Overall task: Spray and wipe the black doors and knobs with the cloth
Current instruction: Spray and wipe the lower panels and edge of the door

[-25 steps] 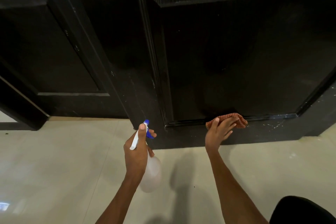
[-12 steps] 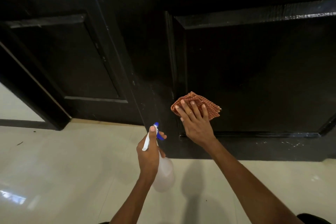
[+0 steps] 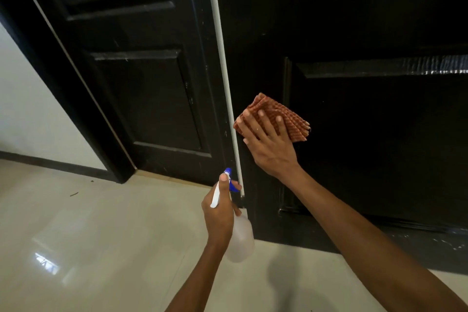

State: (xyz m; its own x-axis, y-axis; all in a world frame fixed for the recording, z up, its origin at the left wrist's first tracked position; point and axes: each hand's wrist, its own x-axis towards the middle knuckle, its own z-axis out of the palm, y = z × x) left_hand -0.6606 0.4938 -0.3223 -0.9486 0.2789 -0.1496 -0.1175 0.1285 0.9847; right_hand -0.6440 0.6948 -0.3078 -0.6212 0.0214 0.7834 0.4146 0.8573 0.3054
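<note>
Two black panelled doors fill the view: the left door [image 3: 141, 99] and the right door [image 3: 374, 134], with a thin bright gap [image 3: 222, 63] between them. My right hand [image 3: 268, 145] presses a folded orange checked cloth [image 3: 286, 115] flat against the right door's left stile, fingers spread and straight. My left hand [image 3: 219, 213] grips the neck of a translucent spray bottle [image 3: 240, 240] with a blue and white trigger head, low near the doors' bottom edge. No knob is in view.
A glossy cream tile floor [image 3: 101, 248] lies below the doors. The black door frame [image 3: 63, 88] and a white wall [image 3: 27, 114] with a dark skirting stand at the left. Small specks of debris lie on the floor at the left.
My right hand has slid the cloth from the right door's bottom rail up and left onto its left stile. The view has tilted upward. My left hand keeps holding the bottle.
</note>
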